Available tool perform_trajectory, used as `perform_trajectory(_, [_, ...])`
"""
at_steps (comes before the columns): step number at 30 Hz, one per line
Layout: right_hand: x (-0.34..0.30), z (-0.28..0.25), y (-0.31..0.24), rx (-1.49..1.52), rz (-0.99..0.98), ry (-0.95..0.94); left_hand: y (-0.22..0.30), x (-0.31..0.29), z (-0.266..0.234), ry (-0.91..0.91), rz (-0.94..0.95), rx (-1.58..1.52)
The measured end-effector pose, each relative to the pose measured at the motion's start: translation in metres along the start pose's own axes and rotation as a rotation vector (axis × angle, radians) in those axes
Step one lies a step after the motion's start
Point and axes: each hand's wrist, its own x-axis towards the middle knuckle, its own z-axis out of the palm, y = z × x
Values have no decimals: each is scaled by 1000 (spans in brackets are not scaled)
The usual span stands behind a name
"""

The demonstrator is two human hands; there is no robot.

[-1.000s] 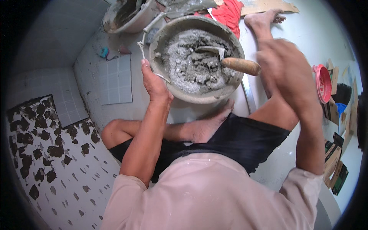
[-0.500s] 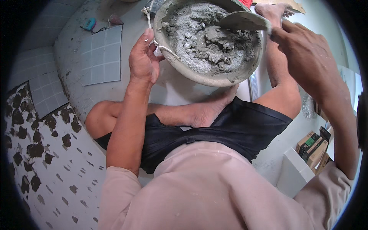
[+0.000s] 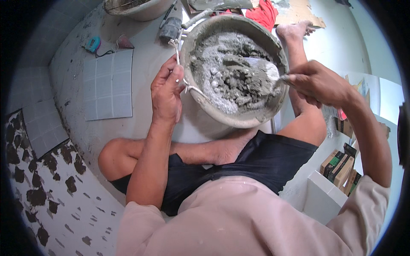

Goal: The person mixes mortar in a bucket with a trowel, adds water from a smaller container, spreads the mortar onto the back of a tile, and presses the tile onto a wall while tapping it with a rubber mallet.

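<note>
My right hand is clutching the trowel inside the bucket, my left hand is pinching its cord — wet clumps are showing, but dry powder is remaining — mixing is looking half done.

Bright right; dim upper left; strong fisheye bending.

"What's lining the left edge?"
"Grey tiles are covering part of the wall; dark dabs are spotting it at lower left."
"And the floor?"
"It's running pale, brightening toward upper right."
</note>
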Motion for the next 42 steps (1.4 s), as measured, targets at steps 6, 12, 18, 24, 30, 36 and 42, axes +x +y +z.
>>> perform_trajectory(6, [-23,12,26,-324,-393,533,-2,10,-16,-126,25,-8])
perform_trajectory(12, [0,63,10,-910,-309,556,0,9,-5,-131,8,-112])
perform_trajectory(18, [-62,47,-14,-1173,-334,721,-3,10,-12,-159,50,-53])
perform_trajectory(24, [-46,42,-34,-849,-30,360,-1,10,-11,-166,30,-57])
perform_trajectory(30, [-24,21,-17,-240,69,125,-4,9,-11,-166,17,-42])
perform_trajectory(36, [-64,23,-16,-480,-21,485,-1,9,-12,-176,27,-31])
perform_trajectory(42, [-30,39,-45,-825,171,386,0,9,-10,-174,31,-58])
